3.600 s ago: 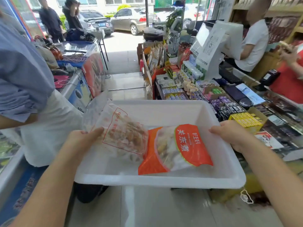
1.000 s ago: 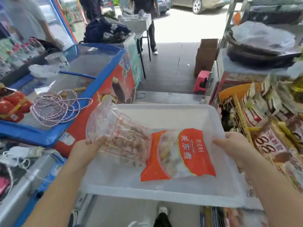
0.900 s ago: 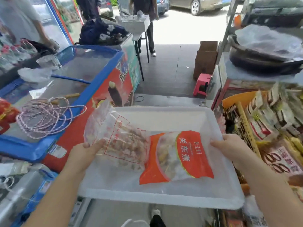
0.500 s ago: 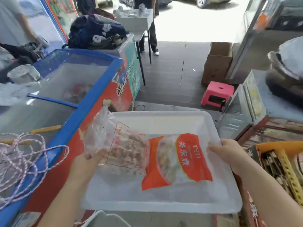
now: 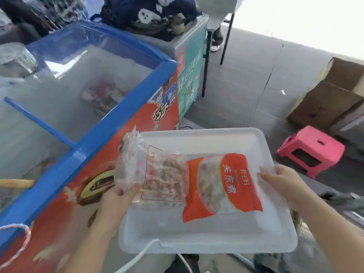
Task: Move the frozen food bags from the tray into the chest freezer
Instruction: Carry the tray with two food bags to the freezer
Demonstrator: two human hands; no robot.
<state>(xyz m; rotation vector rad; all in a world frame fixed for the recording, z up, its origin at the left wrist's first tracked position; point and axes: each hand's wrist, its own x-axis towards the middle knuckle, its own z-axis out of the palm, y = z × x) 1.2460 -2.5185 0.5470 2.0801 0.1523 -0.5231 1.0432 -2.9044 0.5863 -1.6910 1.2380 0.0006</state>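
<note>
I hold a white plastic tray level in front of me. My left hand grips its left rim, the thumb pressing on a clear bag of brownish frozen pieces with red print. My right hand grips the right rim. An orange and clear frozen food bag lies flat in the tray's middle, overlapping the clear bag's right edge. The chest freezer, blue-rimmed with a red front, stands just left of the tray. Its sliding glass lid looks shut, with packets dimly visible below.
A pink plastic stool stands on the grey floor at right, with cardboard boxes behind it. A second freezer with a dark bag on top sits behind the first. Twisted rope lies at the lower left.
My view has moved forward along the aisle and turned down and left. The freezer is now close beside the tray, and the shelves at right have left the view. Both hands still hold the tray.
</note>
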